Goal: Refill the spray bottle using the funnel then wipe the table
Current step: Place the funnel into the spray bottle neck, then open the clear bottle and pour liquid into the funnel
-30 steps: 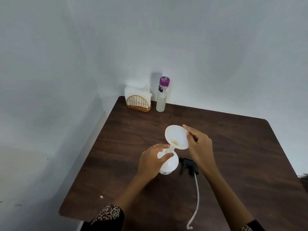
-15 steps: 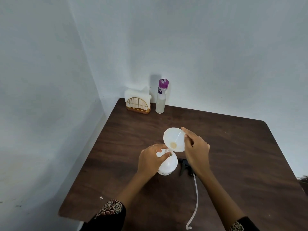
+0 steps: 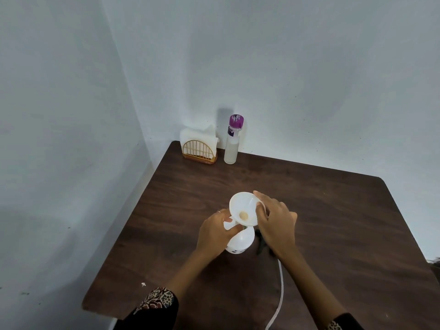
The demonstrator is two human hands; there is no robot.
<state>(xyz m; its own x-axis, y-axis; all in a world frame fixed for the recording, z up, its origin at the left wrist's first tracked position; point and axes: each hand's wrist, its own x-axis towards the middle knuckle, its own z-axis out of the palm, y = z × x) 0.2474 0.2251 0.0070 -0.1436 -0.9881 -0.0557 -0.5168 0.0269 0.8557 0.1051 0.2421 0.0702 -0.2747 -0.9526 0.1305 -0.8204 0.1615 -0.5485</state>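
Spray bottle (image 3: 240, 242), white and round-bodied, stands near the middle of the dark wooden counter (image 3: 333, 222), with the white funnel (image 3: 242, 208) seated at its neck and tilted a little toward the left. The left hand (image 3: 215, 233) wraps the bottle's upper body, fingers curled round it and the thumb up by the funnel's stem. The right hand (image 3: 276, 222) pinches the funnel's right rim between thumb and fingers (image 3: 258, 198). Just right of the bottle, partly hidden under the right wrist, lies the black spray head (image 3: 262, 245), its white tube (image 3: 281, 289) trailing toward the near edge. In the far corner stand a napkin holder (image 3: 199, 152) and a purple-capped refill bottle (image 3: 233, 141), well apart from the hands. Compared with a second ago, the funnel has come down and now sits lower over the bottle's mouth, and both hands have closed in on it.
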